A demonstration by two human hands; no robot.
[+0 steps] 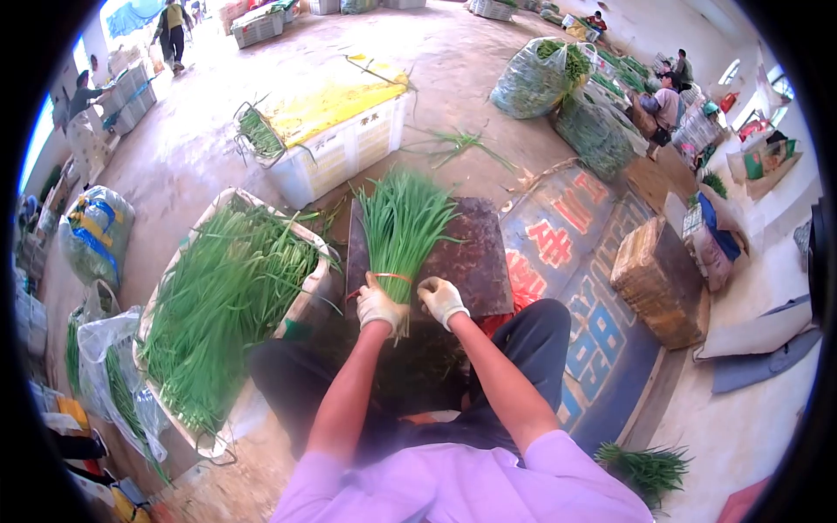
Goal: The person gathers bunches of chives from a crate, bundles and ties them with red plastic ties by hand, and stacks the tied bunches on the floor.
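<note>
A bundle of long green stalks (403, 225) lies on a dark board (475, 253) in front of my knees, its leafy ends pointing away from me. An orange band (394, 276) goes round its lower part. My gloved left hand (381, 305) is wrapped round the pale stalk ends just below the band. At the right side of the bundle, close to the band, is my gloved right hand (441, 299), its fingers curled together; anything between them is too small to make out. Left of the board, a white crate (316, 301) holds many loose green stalks (231, 296).
Beyond the board stands a white crate (344, 157) under a yellow cover. A painted sign panel (567, 261) and a brown box (660, 281) are at the right. Another green bunch (643, 471) lies lower right. Several people are in the background, among bags and crates.
</note>
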